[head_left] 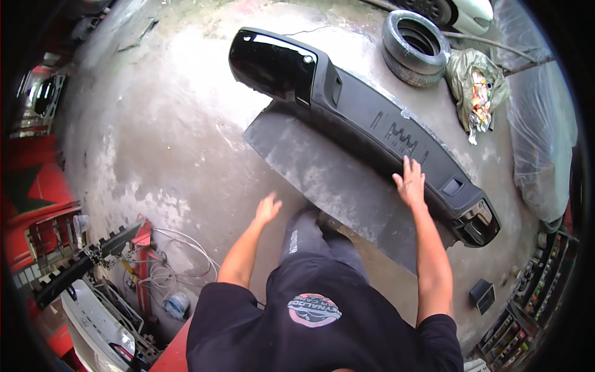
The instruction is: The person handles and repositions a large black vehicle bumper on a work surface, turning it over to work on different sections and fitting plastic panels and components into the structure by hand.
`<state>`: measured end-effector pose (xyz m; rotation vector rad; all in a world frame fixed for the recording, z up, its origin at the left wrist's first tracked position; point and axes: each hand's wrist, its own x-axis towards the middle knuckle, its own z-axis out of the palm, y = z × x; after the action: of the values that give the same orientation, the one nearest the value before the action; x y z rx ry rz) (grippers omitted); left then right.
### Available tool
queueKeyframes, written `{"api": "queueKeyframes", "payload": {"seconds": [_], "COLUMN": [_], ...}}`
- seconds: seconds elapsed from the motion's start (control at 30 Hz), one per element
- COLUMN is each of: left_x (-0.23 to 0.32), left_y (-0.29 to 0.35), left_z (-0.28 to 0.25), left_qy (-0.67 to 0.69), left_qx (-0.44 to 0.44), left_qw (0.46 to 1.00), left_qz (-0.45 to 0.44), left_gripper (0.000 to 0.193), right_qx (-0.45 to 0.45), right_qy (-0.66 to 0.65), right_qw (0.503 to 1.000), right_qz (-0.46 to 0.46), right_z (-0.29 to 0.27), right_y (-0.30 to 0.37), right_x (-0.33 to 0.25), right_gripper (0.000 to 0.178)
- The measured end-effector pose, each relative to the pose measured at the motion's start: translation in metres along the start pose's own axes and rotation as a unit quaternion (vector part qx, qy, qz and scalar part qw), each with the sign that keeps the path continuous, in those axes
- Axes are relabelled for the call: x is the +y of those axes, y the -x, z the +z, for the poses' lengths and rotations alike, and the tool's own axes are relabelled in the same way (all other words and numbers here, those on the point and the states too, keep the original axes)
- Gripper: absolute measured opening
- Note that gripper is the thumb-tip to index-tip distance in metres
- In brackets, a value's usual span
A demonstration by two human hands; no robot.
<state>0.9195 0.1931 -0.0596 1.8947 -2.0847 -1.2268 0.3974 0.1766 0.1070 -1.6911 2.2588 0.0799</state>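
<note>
A long black vehicle bumper (365, 121) stretches diagonally from the upper middle to the right, with glossy black ends and a matte, ribbed middle. It lies over a dark flat sheet (310, 162) that shows along its near side. My right hand (410, 183) is at the bumper's near edge, fingers spread and holding nothing; whether it touches the bumper I cannot tell. Off the sheet's near left edge, my left hand (268, 208) hangs in the air with nothing in it, its fingers loosely bent and a little apart.
Stacked tyres (414, 53) and a sack of litter (477, 90) stand at the far right, near plastic sheeting (539, 136). Left of me are a red stand with a chain (102, 255), loose cable (176, 263) and a bucket (176, 304). A small dark tray (482, 296) lies at right.
</note>
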Motion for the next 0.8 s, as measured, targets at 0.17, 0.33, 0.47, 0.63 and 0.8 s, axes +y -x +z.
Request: {"api": "queueKeyframes", "payload": {"seconds": [0.17, 0.33, 0.47, 0.63, 0.8], "left_x": [-0.007, -0.007, 0.016, 0.002, -0.02], "left_y": [0.131, 0.159, 0.119, 0.043, -0.016], "left_z": [0.045, 0.062, 0.027, -0.021, -0.062], "left_qy": [-0.017, 0.057, 0.074, 0.095, 0.063], "left_qx": [-0.088, -0.14, 0.008, 0.149, 0.16], "left_qw": [0.986, 0.97, 0.974, 0.97, 0.984], "left_qz": [-0.141, -0.189, -0.215, -0.167, -0.051], "left_gripper": [0.052, 0.041, 0.032, 0.035, 0.038], "right_qx": [0.051, -0.003, -0.089, -0.073, -0.076], "right_qy": [-0.046, -0.136, -0.121, -0.1, -0.141], "right_qw": [0.992, 0.984, 0.986, 0.991, 0.987], "right_qz": [-0.109, -0.11, -0.076, -0.055, -0.011], "right_z": [0.006, 0.043, 0.061, 0.06, 0.018], "right_y": [0.077, 0.131, 0.151, 0.121, 0.023], "right_x": [-0.035, -0.044, -0.045, -0.071, -0.189], "right_gripper": [0.074, 0.067, 0.062, 0.062, 0.075]}}
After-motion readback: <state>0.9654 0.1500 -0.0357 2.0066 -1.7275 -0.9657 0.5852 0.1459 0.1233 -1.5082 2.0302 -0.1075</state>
